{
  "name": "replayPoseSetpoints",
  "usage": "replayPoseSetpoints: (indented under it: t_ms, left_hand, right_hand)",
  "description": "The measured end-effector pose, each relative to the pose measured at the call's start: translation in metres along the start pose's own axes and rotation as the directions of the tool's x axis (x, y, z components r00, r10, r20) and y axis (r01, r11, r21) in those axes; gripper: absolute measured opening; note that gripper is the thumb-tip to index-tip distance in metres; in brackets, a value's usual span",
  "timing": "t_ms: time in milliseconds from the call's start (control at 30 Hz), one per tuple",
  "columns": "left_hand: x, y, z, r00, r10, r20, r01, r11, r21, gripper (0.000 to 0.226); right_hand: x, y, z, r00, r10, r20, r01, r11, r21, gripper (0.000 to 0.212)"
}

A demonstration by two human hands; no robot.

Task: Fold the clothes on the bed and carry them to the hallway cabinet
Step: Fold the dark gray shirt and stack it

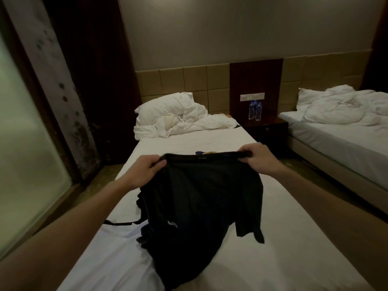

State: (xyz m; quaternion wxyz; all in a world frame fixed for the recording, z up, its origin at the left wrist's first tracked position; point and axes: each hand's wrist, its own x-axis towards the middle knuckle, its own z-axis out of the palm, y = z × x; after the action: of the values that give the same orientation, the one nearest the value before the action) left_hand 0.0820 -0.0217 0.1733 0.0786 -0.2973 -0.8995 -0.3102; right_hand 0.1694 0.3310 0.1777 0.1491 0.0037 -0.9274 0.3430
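My left hand [150, 168] and right hand [255, 155] each pinch the black fabric T-shirt [201, 198] by its top edge at mid-frame, letting it hang straight above the white-sheeted bed [283, 259] for folding.

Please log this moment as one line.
stage: folding | left hand: grips shirt | right hand: grips shirt | shirt: held above bed

The black garment [199, 196] covers the middle of the bed [283, 238], and its hem runs off the bottom edge. Behind its top edge, a small blue and tan item [204, 152] barely peeks out, too hidden to identify. Fingers of the left hand [147, 166] and right hand [257, 154] curl out of sight behind the cloth. The bottles [255, 111] on the nightstand [266, 127] are too small to read or count surely. The second bed [336, 143] is cut off at the right edge.
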Motion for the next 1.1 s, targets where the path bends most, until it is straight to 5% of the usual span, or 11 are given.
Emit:
replayPoseSetpoints:
  t_ms: [200, 400, 533, 633, 800, 933, 1100]
  left_hand:
    - [0.003, 0.039, -0.042, 0.969, -0.014, -0.246, -0.038, 0.978, -0.205, 0.042]
    - [-0.009, 0.097, -0.076, 0.909, 0.019, -0.416, -0.136, 0.958, -0.252, 0.021]
    - [-0.017, 0.132, -0.103, 0.849, 0.152, -0.506, -0.212, 0.975, -0.063, 0.020]
    - [-0.023, 0.161, -0.122, 0.744, 0.283, -0.605, -0.249, 0.958, 0.142, 0.021]
    - [-0.016, 0.182, -0.142, 0.581, 0.383, -0.719, -0.136, 0.916, 0.378, 0.038]
    - [0.001, 0.174, -0.126, 0.606, 0.330, -0.724, 0.045, 0.894, 0.446, 0.039]
    - [0.039, 0.120, -0.068, 0.756, 0.200, -0.623, 0.049, 0.932, 0.358, 0.041]
  right_hand:
    - [-0.006, -0.021, -0.029, 0.979, -0.054, -0.197, 0.062, 0.997, 0.035, 0.028]
    - [-0.025, -0.066, -0.077, 0.887, -0.160, -0.433, 0.199, 0.979, 0.045, 0.010]
    - [-0.044, -0.088, -0.122, 0.804, -0.234, -0.546, 0.263, 0.965, -0.026, 0.007]
    - [-0.053, -0.097, -0.155, 0.737, -0.266, -0.622, 0.288, 0.955, -0.067, 0.005]
    - [-0.050, -0.108, -0.186, 0.654, -0.293, -0.697, 0.320, 0.943, -0.096, 0.015]
    - [-0.042, -0.102, -0.174, 0.722, -0.279, -0.634, 0.306, 0.950, -0.069, 0.018]
    - [-0.002, -0.061, -0.128, 0.862, -0.160, -0.482, 0.196, 0.980, 0.025, 0.023]
